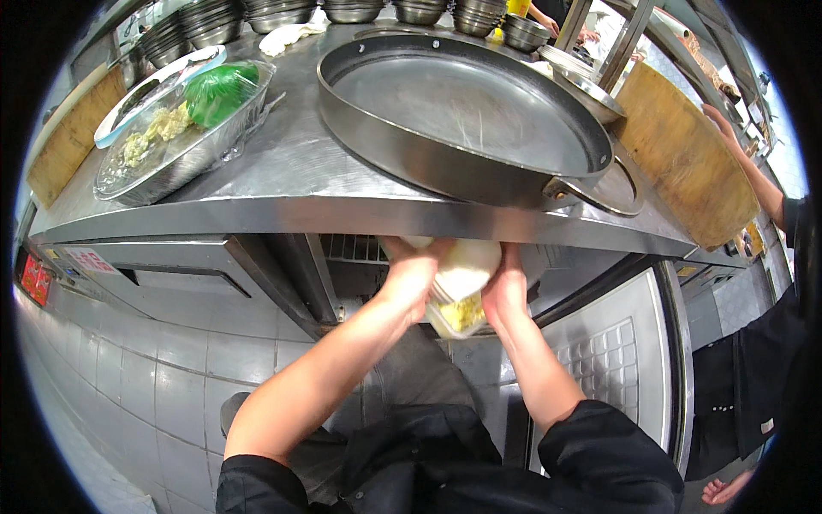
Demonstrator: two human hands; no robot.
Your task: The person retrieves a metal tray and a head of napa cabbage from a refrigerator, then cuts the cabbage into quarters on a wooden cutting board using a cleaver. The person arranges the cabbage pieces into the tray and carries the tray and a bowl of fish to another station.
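My left hand (411,273) and my right hand (507,289) are at the mouth of an undercounter refrigerator, partly hidden beneath the counter's front edge. Between them is a white rounded object (469,263), blurred and too unclear to name. Just below it shows a clear plastic container (457,333) with yellow chopped food (461,311) inside. My hands grip this load from its two sides; my fingertips are mostly out of sight. The refrigerator door (610,360) stands open on the right, and a wire rack (353,249) shows inside at the left.
On the steel counter (289,160) sit a large round pan (462,109), a film-wrapped tray (173,148) of cauliflower with a green bundle, and stacked metal bowls (276,14). A thick wooden cutting board (687,154) stands at right, near another person's hand (719,125).
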